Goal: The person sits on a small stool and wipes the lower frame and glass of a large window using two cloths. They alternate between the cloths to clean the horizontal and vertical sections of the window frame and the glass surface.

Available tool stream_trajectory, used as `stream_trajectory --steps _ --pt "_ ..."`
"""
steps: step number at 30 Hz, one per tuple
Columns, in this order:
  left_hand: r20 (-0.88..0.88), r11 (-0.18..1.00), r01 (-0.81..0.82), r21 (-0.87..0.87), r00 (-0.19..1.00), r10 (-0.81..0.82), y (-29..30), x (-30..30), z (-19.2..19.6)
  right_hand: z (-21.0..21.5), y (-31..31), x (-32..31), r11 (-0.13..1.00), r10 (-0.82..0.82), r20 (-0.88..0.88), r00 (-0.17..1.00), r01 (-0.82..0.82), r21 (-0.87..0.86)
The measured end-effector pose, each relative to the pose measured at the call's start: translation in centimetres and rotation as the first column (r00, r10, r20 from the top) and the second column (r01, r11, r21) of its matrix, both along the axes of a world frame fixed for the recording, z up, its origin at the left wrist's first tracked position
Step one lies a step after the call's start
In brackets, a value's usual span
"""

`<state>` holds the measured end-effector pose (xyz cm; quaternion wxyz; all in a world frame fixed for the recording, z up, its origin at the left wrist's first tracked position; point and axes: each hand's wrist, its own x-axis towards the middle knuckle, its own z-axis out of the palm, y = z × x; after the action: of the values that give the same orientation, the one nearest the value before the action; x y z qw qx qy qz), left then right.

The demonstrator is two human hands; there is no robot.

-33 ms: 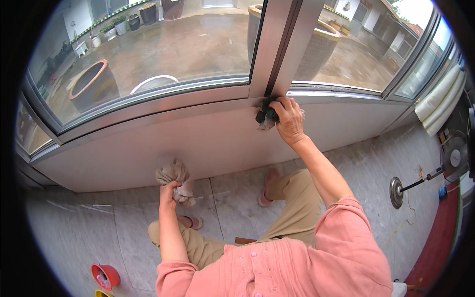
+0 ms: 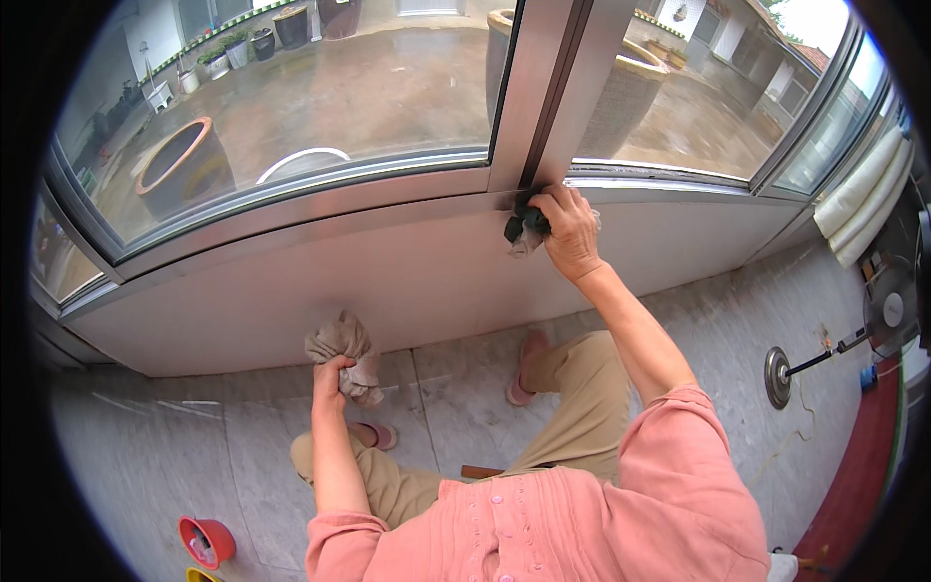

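My right hand (image 2: 570,231) is raised to the foot of the grey metal window post (image 2: 562,87) and grips a dark grey cloth (image 2: 521,230), pressed against the frame where the post meets the sill. My left hand (image 2: 332,374) is lower, in front of the white wall under the window (image 2: 427,281). It clutches a bunched beige cloth (image 2: 341,345) that sticks up above the fist. My legs in tan trousers and pink slippers stand on the marble floor below.
A small red tub (image 2: 206,540) sits on the floor at lower left with a yellow thing (image 2: 199,576) beside it. A fan on a round base (image 2: 776,376) stands at the right. Large clay pots (image 2: 179,170) are outside the glass.
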<state>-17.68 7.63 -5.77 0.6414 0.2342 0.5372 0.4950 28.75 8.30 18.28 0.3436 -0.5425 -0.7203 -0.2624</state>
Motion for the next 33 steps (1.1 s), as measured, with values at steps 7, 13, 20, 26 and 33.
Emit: stream_trajectory --steps 7,13,20,26,33 --pt "0.019 0.999 -0.037 -0.007 0.999 0.037 -0.8 -1.1 -0.7 19.1 4.3 0.9 0.812 0.182 -0.196 0.964 -0.035 0.582" --pt "0.351 0.999 0.024 -0.031 0.936 -0.012 -1.9 -2.2 2.4 4.1 2.9 0.0 0.937 0.072 -0.101 0.992 -0.033 0.347" --pt "0.532 0.985 -0.025 0.169 0.844 -0.070 -11.1 -4.5 10.9 10.4 4.0 0.8 0.848 0.255 -0.271 0.928 -0.080 0.524" --pt "0.698 0.931 -0.180 0.318 0.709 -0.102 -12.7 -6.4 6.8 14.0 5.9 0.6 0.803 0.274 -0.390 0.879 0.013 0.595" --pt "0.641 0.956 -0.094 0.277 0.759 -0.112 -10.1 -6.2 7.1 -3.1 0.8 1.2 0.997 0.076 -0.715 0.694 -0.056 0.052"
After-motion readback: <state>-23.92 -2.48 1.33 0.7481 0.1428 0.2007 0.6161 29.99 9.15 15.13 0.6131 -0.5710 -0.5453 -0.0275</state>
